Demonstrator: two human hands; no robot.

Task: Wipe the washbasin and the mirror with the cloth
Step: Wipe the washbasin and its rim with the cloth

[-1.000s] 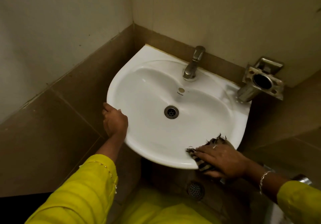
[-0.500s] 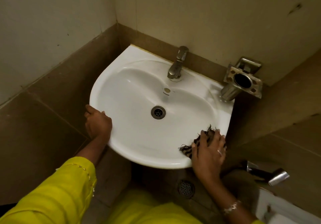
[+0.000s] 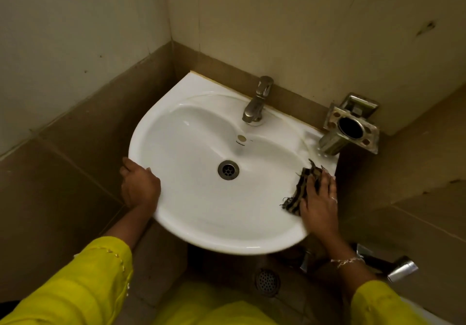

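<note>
Ahead, the white washbasin (image 3: 227,245) sits in a tiled corner, its left rim near the wall and its right edge just beside a steel tumbler holder (image 3: 350,128). The bowl around the drain (image 3: 228,170) lies open. Our left grip (image 3: 140,186) curls over the left rim, holding it. Our right grip (image 3: 319,203), fingers straight, presses the striped cloth (image 3: 300,193) flat against the right inner rim.

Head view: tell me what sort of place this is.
Most likely a small bathroom or toilet room: a white washbasin with a tap is fixed in a tiled corner, a floor drain sits below it, and a metal holder hangs on the wall.
</note>
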